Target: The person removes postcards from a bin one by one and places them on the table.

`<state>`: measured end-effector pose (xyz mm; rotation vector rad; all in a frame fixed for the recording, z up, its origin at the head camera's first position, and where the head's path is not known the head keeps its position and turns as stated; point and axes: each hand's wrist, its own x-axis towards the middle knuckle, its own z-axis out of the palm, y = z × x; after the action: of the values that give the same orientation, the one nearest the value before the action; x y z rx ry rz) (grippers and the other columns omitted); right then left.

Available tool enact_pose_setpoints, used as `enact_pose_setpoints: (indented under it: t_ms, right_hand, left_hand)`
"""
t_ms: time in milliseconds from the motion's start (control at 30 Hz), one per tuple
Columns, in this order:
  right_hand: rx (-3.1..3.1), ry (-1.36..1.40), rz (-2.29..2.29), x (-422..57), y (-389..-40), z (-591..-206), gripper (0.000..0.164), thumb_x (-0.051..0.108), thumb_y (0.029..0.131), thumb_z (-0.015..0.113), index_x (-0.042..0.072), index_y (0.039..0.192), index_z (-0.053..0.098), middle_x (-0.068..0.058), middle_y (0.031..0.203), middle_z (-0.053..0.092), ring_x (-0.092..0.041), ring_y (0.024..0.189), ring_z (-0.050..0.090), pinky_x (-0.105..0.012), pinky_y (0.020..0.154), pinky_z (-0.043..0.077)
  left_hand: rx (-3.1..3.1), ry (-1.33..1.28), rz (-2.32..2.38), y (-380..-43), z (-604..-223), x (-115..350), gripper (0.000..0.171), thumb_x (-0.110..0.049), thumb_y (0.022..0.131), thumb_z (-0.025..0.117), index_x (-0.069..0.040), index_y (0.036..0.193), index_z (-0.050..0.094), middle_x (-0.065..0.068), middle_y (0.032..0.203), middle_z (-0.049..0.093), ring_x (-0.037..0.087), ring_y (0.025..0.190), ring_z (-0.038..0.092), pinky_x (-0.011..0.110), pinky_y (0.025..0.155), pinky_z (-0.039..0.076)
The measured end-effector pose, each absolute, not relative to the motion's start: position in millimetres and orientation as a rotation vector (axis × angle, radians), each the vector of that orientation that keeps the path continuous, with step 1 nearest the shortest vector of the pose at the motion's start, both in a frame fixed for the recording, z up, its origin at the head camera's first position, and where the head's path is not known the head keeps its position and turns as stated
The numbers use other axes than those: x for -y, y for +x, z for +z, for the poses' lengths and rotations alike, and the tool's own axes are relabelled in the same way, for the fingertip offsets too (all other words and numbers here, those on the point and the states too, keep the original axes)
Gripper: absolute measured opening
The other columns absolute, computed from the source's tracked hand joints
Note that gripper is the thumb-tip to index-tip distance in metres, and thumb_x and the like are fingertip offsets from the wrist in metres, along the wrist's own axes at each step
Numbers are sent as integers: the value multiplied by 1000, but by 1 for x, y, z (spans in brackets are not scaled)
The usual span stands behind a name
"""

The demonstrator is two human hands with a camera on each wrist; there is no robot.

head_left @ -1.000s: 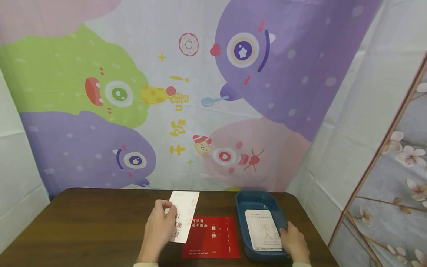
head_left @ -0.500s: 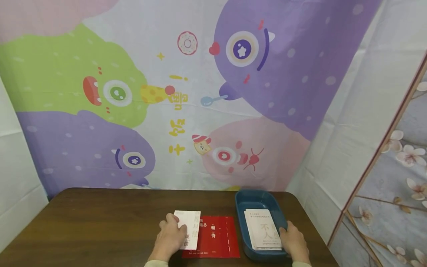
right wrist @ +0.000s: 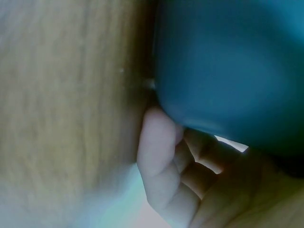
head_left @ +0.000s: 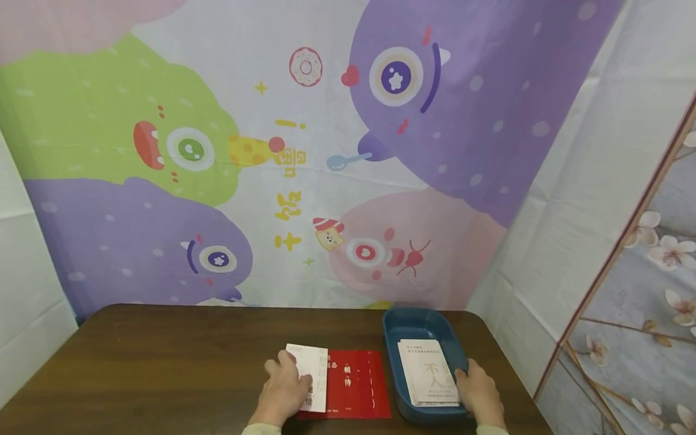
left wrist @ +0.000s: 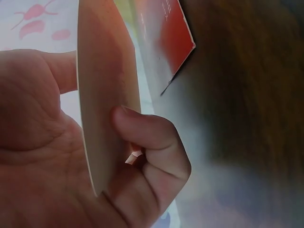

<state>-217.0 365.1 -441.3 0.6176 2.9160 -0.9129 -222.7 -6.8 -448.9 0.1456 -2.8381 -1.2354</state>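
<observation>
In my left hand (head_left: 281, 386) is a white card (head_left: 315, 377) with printed characters, pinched between thumb and fingers. It lies over the left part of a red card (head_left: 359, 386) with white print on the table. The left wrist view shows the card's plain underside (left wrist: 107, 95) with curled fingers (left wrist: 156, 142) against it; a gap separates it from the red card's corner (left wrist: 178, 52). My right hand (head_left: 480, 393) grips the right rim of a blue plastic tray (head_left: 421, 326), fingers bent against its outer wall (right wrist: 213, 85). Inside the tray rests a stack of white printed cards (head_left: 429, 374).
The dark brown wooden table (head_left: 163, 362) reaches left and back to a cartoon-monster cloth (head_left: 304, 181) hung behind it. On the right stands a panel with blossom pattern (head_left: 641, 302), close to the table's edge.
My left hand has moved right and lower with the white card, which covers more of the red card's left side. The right hand and the tray have stayed in place.
</observation>
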Motion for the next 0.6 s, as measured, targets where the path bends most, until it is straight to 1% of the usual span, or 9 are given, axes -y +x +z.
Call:
enact_pose_setpoints:
  t_ms: [267,600]
  right_hand:
    - [-2921,624,-913,-364,-217,-441,59,28,100,44,-11,142,30,-42,139,40,-62,118,44,-74,83,43]
    - [-2906,640,-925,-363,-217,-441,59,28,101,44,-11,143,29,-42,140,38,-63,120,41,-76,86,40]
  left_hand:
    - [2856,168,-1227,-223,-450,5,49,-19,84,70,2,114,36,28,102,36,44,71,58,60,66,48]
    - [2850,175,-1234,-221,-449,5,48,-20,85,69,2,114,37,29,102,37,45,72,58,60,66,48]
